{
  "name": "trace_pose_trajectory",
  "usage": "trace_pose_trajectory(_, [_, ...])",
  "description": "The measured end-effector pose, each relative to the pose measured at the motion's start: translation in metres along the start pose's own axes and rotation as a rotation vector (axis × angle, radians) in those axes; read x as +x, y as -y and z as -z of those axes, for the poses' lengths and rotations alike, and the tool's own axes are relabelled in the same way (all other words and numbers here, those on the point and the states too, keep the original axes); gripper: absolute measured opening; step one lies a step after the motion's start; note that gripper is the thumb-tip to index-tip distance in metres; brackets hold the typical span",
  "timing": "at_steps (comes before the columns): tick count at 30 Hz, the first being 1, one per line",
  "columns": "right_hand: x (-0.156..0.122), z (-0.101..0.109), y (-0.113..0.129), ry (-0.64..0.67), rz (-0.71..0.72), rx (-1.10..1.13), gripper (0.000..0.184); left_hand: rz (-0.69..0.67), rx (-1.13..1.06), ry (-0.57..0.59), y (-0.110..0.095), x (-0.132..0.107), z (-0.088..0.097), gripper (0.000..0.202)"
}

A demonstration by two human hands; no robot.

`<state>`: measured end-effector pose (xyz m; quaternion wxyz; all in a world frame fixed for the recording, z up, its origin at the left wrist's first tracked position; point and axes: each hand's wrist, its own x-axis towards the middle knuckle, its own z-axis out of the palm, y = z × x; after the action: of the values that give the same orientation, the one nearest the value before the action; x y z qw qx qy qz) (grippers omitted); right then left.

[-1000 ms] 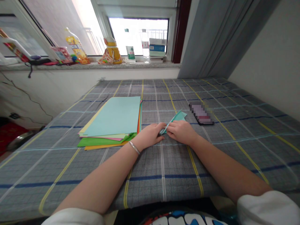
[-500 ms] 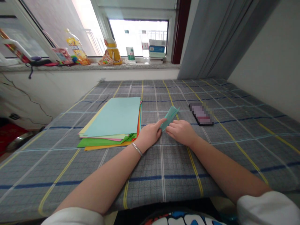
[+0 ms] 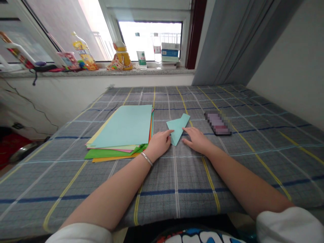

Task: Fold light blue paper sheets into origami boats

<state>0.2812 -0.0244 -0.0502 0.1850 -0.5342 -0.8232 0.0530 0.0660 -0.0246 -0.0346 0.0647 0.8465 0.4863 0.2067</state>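
A light blue folded paper (image 3: 177, 127) lies on the checked cloth in front of me, with a wide flap to the left and a narrow strip pointing up to the right. My left hand (image 3: 160, 143) holds its left side, one finger on top and the others curled by its lower edge. On the opposite side, my right hand (image 3: 196, 139) touches the right edge with a fingertip, thumb held apart. Left of my hands sits a stack of coloured paper (image 3: 126, 125), a light blue sheet uppermost, with green and orange edges showing below.
A phone (image 3: 218, 123) with a blurred screen lies to the right of my right hand. The checked cloth (image 3: 101, 189) covers the surface. Behind it, the window sill (image 3: 101, 72) carries a yellow-labelled bottle (image 3: 84, 52), a yellow jug (image 3: 122, 57) and boxes (image 3: 170, 54).
The folded paper has gone from a narrow, raised strip between both hands to lying flatter with a wide flap spread left. My right hand's fingers have opened out.
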Motion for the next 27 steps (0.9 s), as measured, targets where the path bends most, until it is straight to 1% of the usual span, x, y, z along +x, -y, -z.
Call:
trace_pose_trajectory(3, [0.003, -0.004, -0.005, -0.021, 0.013, 0.106, 0.049, -0.058, -0.049, 0.038, 0.001, 0.001, 0.0, 0.032])
trace_pose_trajectory(6, [0.005, -0.003, -0.007, -0.043, 0.021, 0.243, 0.037, -0.133, -0.092, 0.065, 0.001, 0.001, -0.002, 0.028])
trace_pose_trajectory(8, [0.007, -0.001, -0.006, -0.041, -0.012, 0.37, 0.03, -0.184, -0.093, 0.064, 0.0, 0.0, -0.003, 0.027])
trace_pose_trajectory(11, [0.008, -0.002, -0.005, 0.001, -0.088, 0.566, 0.022, -0.293, -0.071, 0.063, -0.002, -0.001, -0.003, 0.029])
trace_pose_trajectory(14, [0.009, -0.007, -0.007, 0.035, -0.145, 0.755, 0.015, -0.407, -0.057, 0.08, -0.005, -0.002, -0.001, 0.028])
trace_pose_trajectory(16, [0.009, -0.009, -0.009, 0.033, -0.162, 0.857, 0.012, -0.469, -0.049, 0.086, -0.007, -0.002, 0.001, 0.027])
trace_pose_trajectory(19, [0.009, -0.007, -0.009, 0.035, -0.16, 0.918, 0.013, -0.538, -0.019, 0.078, -0.009, -0.003, 0.004, 0.025])
trace_pose_trajectory(22, [0.007, -0.002, -0.006, 0.082, -0.151, 0.928, 0.018, -0.586, 0.053, 0.068, -0.012, -0.003, 0.006, 0.027])
trace_pose_trajectory(24, [0.006, 0.0, -0.003, 0.132, -0.142, 0.933, 0.021, -0.599, 0.127, 0.067, -0.013, -0.003, 0.008, 0.027])
trace_pose_trajectory(27, [0.005, 0.001, -0.001, 0.182, -0.122, 0.934, 0.022, -0.581, 0.236, 0.077, -0.015, -0.004, 0.011, 0.024])
